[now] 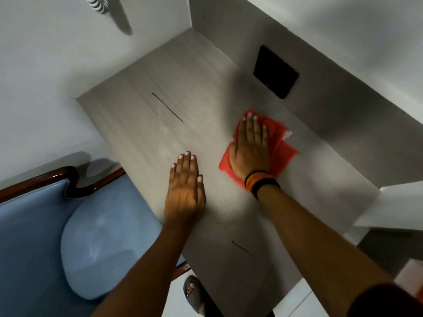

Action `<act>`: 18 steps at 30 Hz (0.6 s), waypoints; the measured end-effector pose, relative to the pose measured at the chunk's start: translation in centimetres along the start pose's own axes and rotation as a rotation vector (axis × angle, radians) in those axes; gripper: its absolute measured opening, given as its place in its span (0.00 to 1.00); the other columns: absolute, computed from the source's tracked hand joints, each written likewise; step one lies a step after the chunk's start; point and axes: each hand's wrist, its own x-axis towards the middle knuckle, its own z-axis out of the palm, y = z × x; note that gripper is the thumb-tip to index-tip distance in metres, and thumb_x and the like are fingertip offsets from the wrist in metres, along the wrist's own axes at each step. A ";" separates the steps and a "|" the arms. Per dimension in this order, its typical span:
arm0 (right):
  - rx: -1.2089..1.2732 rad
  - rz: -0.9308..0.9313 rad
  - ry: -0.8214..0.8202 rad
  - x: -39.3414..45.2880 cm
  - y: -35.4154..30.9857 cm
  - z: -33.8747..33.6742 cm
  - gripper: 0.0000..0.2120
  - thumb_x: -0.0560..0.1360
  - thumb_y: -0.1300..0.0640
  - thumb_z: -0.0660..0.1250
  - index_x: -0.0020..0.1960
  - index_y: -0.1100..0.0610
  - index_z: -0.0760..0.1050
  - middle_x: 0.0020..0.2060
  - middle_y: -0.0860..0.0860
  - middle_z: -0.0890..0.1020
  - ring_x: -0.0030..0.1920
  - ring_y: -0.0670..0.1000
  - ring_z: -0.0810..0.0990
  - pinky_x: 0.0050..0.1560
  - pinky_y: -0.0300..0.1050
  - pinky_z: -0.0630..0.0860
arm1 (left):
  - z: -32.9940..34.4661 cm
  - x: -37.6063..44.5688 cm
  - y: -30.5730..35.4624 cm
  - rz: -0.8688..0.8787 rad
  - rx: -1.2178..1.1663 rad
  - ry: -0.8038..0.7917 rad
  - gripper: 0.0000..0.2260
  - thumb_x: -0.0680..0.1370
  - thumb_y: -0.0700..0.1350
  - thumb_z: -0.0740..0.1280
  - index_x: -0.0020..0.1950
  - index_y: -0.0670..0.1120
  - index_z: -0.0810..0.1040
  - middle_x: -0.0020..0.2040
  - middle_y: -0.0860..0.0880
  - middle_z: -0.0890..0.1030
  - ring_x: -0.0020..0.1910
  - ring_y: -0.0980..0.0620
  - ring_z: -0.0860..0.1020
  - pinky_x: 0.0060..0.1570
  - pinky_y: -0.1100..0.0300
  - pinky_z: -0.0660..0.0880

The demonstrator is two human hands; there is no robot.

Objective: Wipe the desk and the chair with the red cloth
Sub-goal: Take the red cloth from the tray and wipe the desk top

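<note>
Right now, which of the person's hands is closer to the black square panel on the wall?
The right hand. It presses flat on the red cloth, just below the black panel. The left hand lies flat on the desk, farther away toward the blue chair.

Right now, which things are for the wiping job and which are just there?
For the job: red cloth under the right hand, left hand, desk, blue chair.
Just there: black wall plate, sandal, wristbands.
</note>
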 end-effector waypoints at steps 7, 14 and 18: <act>-0.055 0.048 -0.040 -13.4 5.9 1.1 0.31 0.84 0.46 0.43 0.84 0.56 0.46 0.85 0.53 0.49 0.85 0.55 0.49 0.82 0.60 0.53 | 0.9 0.0 -0.3 0.010 -0.014 0.057 0.24 0.85 0.39 0.61 0.80 0.35 0.65 0.82 0.37 0.65 0.83 0.40 0.62 0.79 0.38 0.63; -0.021 -0.046 -0.039 -6.2 3.2 -0.2 0.30 0.83 0.49 0.50 0.84 0.56 0.53 0.84 0.52 0.55 0.84 0.54 0.53 0.84 0.58 0.51 | 0.5 0.0 -0.1 0.027 -0.030 0.046 0.24 0.84 0.39 0.62 0.80 0.34 0.65 0.82 0.36 0.64 0.84 0.39 0.61 0.79 0.38 0.63; -0.023 -0.156 -0.041 -8.5 4.4 -0.2 0.30 0.82 0.49 0.51 0.83 0.55 0.56 0.83 0.51 0.59 0.83 0.54 0.57 0.82 0.59 0.55 | 0.6 -0.1 -0.3 0.015 -0.015 0.038 0.24 0.85 0.40 0.60 0.81 0.35 0.64 0.82 0.37 0.64 0.84 0.40 0.60 0.80 0.38 0.63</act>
